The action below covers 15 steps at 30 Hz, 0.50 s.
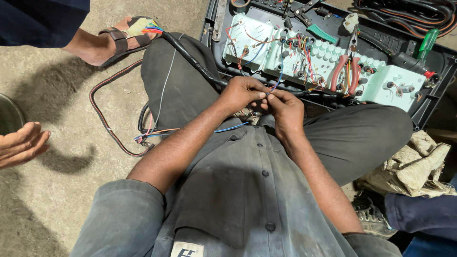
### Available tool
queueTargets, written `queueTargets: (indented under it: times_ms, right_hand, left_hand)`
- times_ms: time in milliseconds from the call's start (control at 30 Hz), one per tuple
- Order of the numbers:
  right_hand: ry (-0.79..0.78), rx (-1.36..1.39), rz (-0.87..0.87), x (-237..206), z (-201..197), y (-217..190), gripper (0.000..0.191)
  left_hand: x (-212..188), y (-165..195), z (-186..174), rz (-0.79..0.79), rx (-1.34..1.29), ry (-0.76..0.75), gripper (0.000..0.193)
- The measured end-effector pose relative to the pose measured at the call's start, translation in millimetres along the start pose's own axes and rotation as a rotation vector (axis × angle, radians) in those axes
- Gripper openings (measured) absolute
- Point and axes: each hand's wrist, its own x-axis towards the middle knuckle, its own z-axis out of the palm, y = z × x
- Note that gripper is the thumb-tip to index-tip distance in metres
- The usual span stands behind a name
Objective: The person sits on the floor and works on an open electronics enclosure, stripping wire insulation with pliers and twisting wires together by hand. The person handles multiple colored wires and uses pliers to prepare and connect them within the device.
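Both hands meet just below the pale green plastic instrument-cluster housing [304,57] that lies back-up with loose coloured wires sprouting from it: the left hand [240,93] and the right hand [285,107] are each pinched narrow on the ends of thin blue and red wires [272,90], fingertips touching. It looks like a splicing step, twisting two wire ends together, which calls for a firm, fine pinch. Red-handled pliers [346,71] rest on the housing, right of the hands.
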Motion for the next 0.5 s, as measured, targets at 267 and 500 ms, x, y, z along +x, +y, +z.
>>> queueTargets:
  times_ms: [267, 500]
  right_hand:
    - [-0.073, 0.267, 0.078, 4, -6, 1, 0.015]
    - [0.068, 0.361, 0.065, 2, -5, -8, 0.006]
  left_hand:
    - [9, -3, -1, -0.009, 0.036, 0.037, 0.015]
    - [8, -13, -5, -0.008, 0.028, 0.069, 0.011]
